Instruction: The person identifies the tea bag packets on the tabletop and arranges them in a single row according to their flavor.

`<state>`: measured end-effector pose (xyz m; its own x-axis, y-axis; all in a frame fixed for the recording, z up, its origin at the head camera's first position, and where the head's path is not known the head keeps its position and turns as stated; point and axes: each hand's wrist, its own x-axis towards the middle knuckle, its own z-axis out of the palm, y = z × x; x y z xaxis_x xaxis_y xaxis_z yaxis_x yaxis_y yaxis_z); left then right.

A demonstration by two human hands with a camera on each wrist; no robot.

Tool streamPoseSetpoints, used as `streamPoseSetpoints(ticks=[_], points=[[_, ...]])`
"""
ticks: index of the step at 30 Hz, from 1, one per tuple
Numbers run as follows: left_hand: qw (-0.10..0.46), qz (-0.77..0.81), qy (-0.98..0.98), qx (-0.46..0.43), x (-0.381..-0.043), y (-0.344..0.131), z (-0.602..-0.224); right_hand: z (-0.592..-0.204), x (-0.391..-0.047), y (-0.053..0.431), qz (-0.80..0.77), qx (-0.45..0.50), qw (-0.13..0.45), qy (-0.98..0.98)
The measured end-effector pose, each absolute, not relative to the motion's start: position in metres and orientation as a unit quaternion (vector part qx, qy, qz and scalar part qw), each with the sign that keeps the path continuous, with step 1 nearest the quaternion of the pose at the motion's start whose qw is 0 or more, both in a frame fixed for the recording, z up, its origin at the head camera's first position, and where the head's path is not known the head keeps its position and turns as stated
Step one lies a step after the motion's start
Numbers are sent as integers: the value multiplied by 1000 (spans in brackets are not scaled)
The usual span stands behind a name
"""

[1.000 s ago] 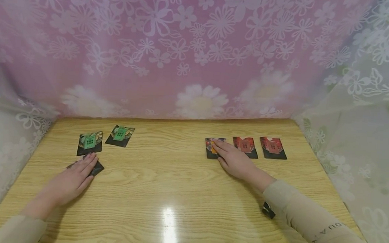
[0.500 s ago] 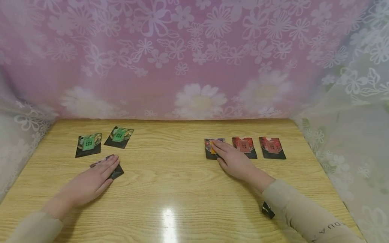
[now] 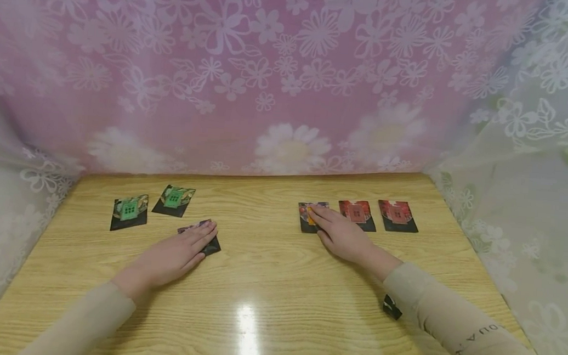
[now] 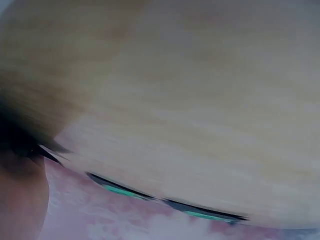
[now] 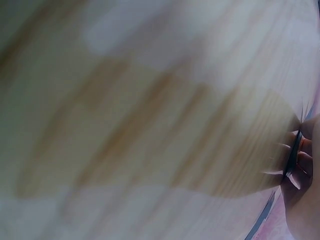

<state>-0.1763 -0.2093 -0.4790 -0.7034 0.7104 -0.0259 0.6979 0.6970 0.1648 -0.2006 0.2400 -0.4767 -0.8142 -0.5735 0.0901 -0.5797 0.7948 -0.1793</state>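
The left hand [image 3: 172, 254] rests straight-fingered on a dark packet [image 3: 212, 246], the right hand [image 3: 343, 234], fingers extended, on an orange-labelled packet [image 3: 305, 222].

The purple-topped black packet [image 3: 212, 245] lies askew to the surface [image 3: 258, 197]'s far edge; the orange-labelled packet [image 3: 305, 218] lies flat, nearer that edge.

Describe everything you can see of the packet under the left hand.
The packet looks thin and dark, black at its near right corner, with a purplish patterned strip along its far edge. Whether it is film or card, I cannot tell. It lies flat on the wood-grain table, turned at an angle, right of the two green-labelled packets and nearer the camera. The left hand rests across it, hiding its middle.
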Motion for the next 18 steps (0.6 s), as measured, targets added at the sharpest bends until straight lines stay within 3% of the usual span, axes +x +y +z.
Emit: streamPoseSetpoints(ticks=[6,18], points=[[69,54,907,412,-195,-177,-475,-479,-201,242,98,303,15,-948],[68,13,882,466,-226,-124,-477,-477,-202,240,102,298,8,-949]])
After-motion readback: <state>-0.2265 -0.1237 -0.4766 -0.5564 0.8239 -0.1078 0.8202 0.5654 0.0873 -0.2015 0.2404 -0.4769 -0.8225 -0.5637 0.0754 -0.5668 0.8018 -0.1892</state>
